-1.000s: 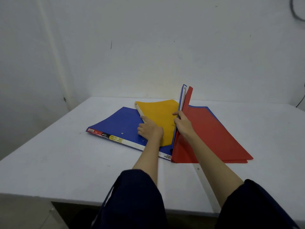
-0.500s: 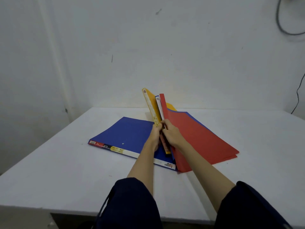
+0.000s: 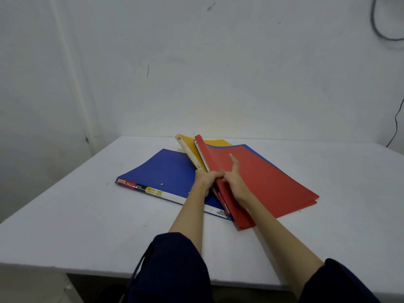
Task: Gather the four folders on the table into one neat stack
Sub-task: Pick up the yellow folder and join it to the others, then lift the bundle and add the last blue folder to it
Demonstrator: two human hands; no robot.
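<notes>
A white table (image 3: 87,226) stands in the corner of a room with white walls. Two bare arms in dark sleeves reach out over it.

A big blue folder (image 3: 161,169) lies flat on the table, on the left side. It has a white strip with labels along its near edge.

The left hand (image 3: 206,179) is curled shut around the spines of the folders in the middle. It holds the yellow folder (image 3: 191,153) up on a slant, so its far end sticks up in the air. Its spine is white with small print that is too small to read.

The red folder (image 3: 269,182) is right beside the yellow one, and their spines are close together at the hands. The red cover slopes down to the right and its far corner rests on the table. The right hand (image 3: 235,182) lies on top of the red cover. Its pointer finger is stretched out straight, and the other fingers are bent and press near the spine.

A thin edge of a second blue folder (image 3: 254,149) peeks out behind the red one, at the far side.

A dark cable (image 3: 395,125) hangs on the wall at the right
</notes>
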